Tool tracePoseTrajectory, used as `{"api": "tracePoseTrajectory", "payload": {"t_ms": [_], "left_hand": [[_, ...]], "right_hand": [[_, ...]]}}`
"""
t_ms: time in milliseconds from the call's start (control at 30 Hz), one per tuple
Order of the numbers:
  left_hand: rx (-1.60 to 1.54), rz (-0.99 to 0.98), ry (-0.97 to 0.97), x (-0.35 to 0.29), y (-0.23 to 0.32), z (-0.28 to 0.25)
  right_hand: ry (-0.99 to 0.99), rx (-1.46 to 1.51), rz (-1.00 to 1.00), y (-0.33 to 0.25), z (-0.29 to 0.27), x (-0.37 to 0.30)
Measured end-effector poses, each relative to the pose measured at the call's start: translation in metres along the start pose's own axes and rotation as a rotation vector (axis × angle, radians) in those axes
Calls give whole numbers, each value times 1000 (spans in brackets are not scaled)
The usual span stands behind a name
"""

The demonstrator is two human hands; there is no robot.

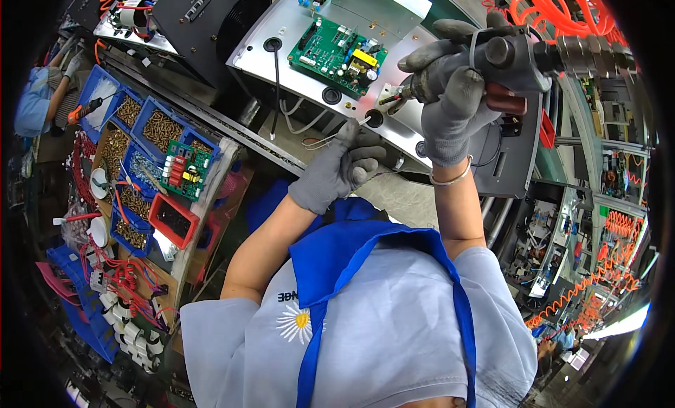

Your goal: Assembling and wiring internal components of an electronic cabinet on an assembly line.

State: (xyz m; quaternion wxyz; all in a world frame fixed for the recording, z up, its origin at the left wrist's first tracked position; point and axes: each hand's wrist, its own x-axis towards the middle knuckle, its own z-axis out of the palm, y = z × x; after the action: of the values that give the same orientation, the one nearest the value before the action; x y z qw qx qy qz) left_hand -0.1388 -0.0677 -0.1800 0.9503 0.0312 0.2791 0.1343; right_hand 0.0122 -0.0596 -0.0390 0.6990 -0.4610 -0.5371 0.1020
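In my gloved right hand (457, 105) is a dark pistol-shaped air screwdriver (503, 56), its tip pointing left over a metal chassis panel (415, 49). My left hand (337, 167), also in a grey glove, is at the panel's near edge with thumb raised and fingers loosely bent apart. Beside that thumb a thin white cable (320, 142) runs up to a black grommet (374, 118); whether the thumb touches it I cannot tell. A green circuit board (334, 53) with yellow and blue parts lies on the panel. Another black cable (275, 91) hangs from a second grommet.
Blue bins (160, 126) of brass-coloured fasteners stand on the left bench, with another circuit board (186, 170) and a red tray (173, 220). A black-cased unit (193, 28) sits at far left. Orange coiled hoses (562, 10) hang at upper right. Another person (42, 95) works at left.
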Motion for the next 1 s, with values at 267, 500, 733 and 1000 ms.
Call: {"api": "tracePoseTrajectory", "payload": {"t_ms": [267,500,733,1000], "left_hand": [[-86,-17,-29,5,0,-19],[-92,-21,-32,8,-4,-22],[-67,-4,12,2,-5,-21],[-29,102,-67,-15,-11,-24]], "right_hand": [[-9,2,70,9,2,4],[109,-36,148,8,6,6],[91,-50,-4,24,-5,8],[41,73,104,26,2,0]]}}
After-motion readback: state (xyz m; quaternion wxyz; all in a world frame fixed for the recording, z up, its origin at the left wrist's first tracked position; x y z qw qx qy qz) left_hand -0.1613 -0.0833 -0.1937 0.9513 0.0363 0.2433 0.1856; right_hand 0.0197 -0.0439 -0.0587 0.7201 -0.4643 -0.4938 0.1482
